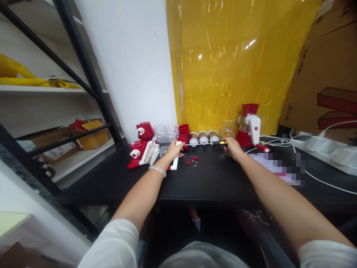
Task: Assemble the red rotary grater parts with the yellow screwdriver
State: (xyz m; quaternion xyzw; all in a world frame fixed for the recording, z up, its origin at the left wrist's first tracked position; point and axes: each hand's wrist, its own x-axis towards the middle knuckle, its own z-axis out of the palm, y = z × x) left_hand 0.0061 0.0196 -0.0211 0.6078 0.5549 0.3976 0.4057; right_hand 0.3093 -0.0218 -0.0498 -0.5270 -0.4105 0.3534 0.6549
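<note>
My left hand (174, 149) is closed around a white crank handle (175, 162) with a red end piece, held over the black table. In my right hand (232, 148) is a screwdriver (219, 143) with a yellow and black grip. Its long shaft lies level and points left, the tip reaching the top of the crank handle by my left fingers; whether it sits in a screw is too small to tell. Small red parts (194, 159) and several screws (195, 165) lie on the table between my hands.
Behind stand several metal grater drums (203, 137), clear plastic parts (166, 132), red hoppers (184, 134) and red-and-white grater bodies (139, 150). An assembled rotary grater (249, 126) is at the right, near a tablet (275, 167), white cables and a power strip (327, 149). A shelf rack (92, 74) borders the left.
</note>
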